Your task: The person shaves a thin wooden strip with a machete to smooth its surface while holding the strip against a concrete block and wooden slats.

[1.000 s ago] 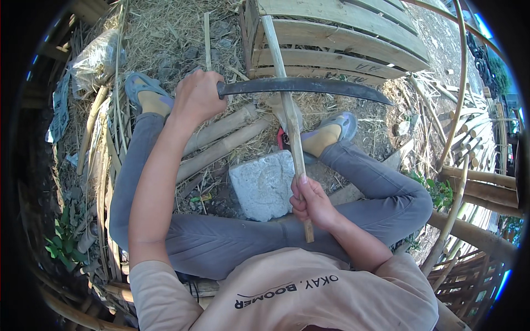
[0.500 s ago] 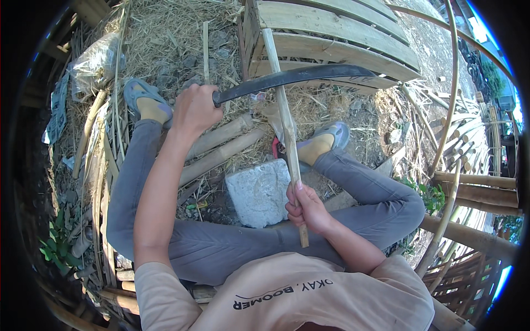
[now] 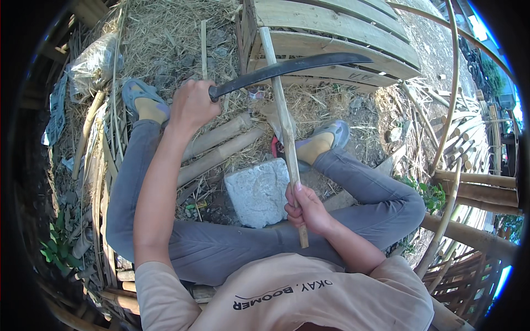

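Left hand point(image 3: 194, 106): fingers clenched around 1 machete point(image 3: 290, 67), positioned beyond the stone block point(image 3: 258, 193). Right hand point(image 3: 309, 209): fingers grasping 1 wooden stick point(image 3: 285, 121) at the block's right edge. Machete crosses stick; contact cannot be confirmed.

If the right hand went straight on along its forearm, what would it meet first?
Apart from the stick it grips, the right hand would first meet the pale block in the picture; depth is unclear, so it might pass above it.
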`<action>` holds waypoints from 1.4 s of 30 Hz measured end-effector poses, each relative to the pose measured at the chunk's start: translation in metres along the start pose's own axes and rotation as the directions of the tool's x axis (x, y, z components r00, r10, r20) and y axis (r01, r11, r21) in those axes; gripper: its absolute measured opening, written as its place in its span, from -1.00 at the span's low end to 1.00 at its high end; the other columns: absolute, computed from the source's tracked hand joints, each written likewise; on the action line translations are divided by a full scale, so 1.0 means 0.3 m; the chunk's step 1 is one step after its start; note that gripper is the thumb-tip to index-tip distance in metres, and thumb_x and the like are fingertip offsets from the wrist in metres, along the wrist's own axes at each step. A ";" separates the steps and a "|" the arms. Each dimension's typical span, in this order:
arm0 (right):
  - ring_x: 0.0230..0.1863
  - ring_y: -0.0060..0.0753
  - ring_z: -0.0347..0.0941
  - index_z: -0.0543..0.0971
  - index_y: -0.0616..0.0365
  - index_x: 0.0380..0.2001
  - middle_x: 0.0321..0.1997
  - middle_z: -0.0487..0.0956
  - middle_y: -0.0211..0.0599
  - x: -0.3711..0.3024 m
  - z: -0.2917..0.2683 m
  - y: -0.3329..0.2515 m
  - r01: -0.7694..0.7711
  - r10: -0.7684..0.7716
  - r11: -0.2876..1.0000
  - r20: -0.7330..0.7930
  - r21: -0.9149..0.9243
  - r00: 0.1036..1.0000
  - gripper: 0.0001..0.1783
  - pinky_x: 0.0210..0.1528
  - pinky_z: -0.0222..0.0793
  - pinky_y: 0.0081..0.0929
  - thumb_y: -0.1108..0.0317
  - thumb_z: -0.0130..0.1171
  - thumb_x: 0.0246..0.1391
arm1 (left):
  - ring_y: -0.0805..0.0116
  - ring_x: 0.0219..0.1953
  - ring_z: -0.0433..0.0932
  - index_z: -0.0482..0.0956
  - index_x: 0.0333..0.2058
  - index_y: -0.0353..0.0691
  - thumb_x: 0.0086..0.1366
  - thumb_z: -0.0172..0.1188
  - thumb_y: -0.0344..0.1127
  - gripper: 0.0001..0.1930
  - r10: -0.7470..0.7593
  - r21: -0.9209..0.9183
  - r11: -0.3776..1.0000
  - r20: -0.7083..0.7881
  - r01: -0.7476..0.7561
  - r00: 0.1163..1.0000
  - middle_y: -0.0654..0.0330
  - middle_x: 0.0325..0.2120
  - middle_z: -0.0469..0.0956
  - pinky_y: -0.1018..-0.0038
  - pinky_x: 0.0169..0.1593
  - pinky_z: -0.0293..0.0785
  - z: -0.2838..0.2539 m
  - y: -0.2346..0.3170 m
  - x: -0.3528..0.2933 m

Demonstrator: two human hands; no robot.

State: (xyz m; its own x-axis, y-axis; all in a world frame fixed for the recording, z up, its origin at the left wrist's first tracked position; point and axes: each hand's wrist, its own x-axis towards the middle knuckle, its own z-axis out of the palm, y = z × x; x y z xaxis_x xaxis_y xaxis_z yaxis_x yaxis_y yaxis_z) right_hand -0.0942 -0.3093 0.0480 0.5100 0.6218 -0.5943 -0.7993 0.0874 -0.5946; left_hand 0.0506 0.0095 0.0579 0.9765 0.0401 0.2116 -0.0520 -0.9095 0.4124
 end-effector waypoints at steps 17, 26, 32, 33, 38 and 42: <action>-0.70 -0.71 -0.10 0.24 -0.02 -0.39 -0.66 0.08 -0.58 -0.005 -0.003 0.000 0.021 -0.021 1.000 0.009 -0.011 1.000 -0.51 -0.66 -0.13 -0.63 -0.15 -0.38 0.47 | -0.20 -0.34 0.60 0.66 -0.51 -0.23 -0.01 0.22 -0.38 -0.90 0.116 0.109 0.986 0.101 -0.127 0.988 -0.14 -0.49 0.61 0.04 -0.20 0.52 -0.062 0.056 0.035; -0.71 -0.70 -0.06 0.24 -0.02 -0.38 -0.67 0.07 -0.58 0.004 0.004 -0.012 0.036 -0.035 0.998 0.006 -0.057 0.999 -0.51 -0.66 -0.08 -0.62 -0.15 -0.39 0.47 | -0.12 -0.37 0.65 0.70 -0.45 -0.21 -0.17 0.33 -0.37 -0.80 -0.011 0.144 0.990 0.114 -0.005 0.993 -0.07 -0.55 0.63 0.08 -0.21 0.56 -0.067 0.040 0.079; -0.71 -0.70 -0.06 0.24 -0.02 -0.38 -0.66 0.08 -0.59 0.005 0.002 -0.014 0.044 -0.044 0.997 -0.004 -0.061 0.999 -0.51 -0.66 -0.07 -0.61 -0.15 -0.40 0.47 | -0.20 -0.34 0.60 0.65 -0.49 -0.22 -0.07 0.24 -0.35 -0.87 0.056 0.211 0.975 0.048 -0.065 0.997 -0.10 -0.54 0.60 0.04 -0.21 0.52 -0.071 0.037 0.093; -0.71 -0.70 -0.06 0.24 -0.02 -0.38 -0.66 0.08 -0.59 0.002 0.002 -0.015 0.045 -0.046 0.997 -0.009 -0.068 0.999 -0.50 -0.66 -0.08 -0.61 -0.15 -0.40 0.47 | -0.20 -0.34 0.60 0.64 -0.49 -0.22 -0.06 0.24 -0.35 -0.88 0.036 0.228 0.973 -0.001 -0.034 0.999 -0.10 -0.54 0.60 0.04 -0.22 0.52 -0.069 0.036 0.100; -0.71 -0.72 -0.07 0.24 -0.03 -0.41 -0.65 0.08 -0.59 0.012 0.004 0.008 -0.005 0.008 0.997 0.038 -0.079 0.999 -0.50 -0.68 -0.10 -0.63 -0.16 -0.38 0.47 | -0.22 -0.34 0.59 0.64 -0.49 -0.22 -0.04 0.24 -0.34 -0.88 -0.119 0.124 0.984 -0.092 0.130 0.989 -0.11 -0.54 0.59 0.02 -0.23 0.51 -0.105 -0.121 0.160; -0.71 -0.73 -0.07 0.24 -0.04 -0.43 -0.66 0.09 -0.59 0.020 0.011 0.060 -0.054 0.051 0.982 -0.023 -0.180 0.998 -0.50 -0.70 -0.14 -0.64 -0.15 -0.36 0.47 | -0.21 -0.39 0.59 0.62 -0.50 -0.23 -0.05 0.24 -0.36 -0.89 0.042 0.186 0.982 -0.093 -0.024 0.995 -0.09 -0.58 0.57 0.03 -0.26 0.50 -0.063 -0.072 0.101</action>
State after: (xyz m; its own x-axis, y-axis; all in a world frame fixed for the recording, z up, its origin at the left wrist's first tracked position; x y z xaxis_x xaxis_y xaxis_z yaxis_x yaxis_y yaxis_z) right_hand -0.1066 -0.3015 0.0355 0.4761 0.6070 -0.6363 -0.7556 -0.0877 -0.6491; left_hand 0.0774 0.0382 0.0721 0.9497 0.0402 0.3105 -0.0358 -0.9713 0.2353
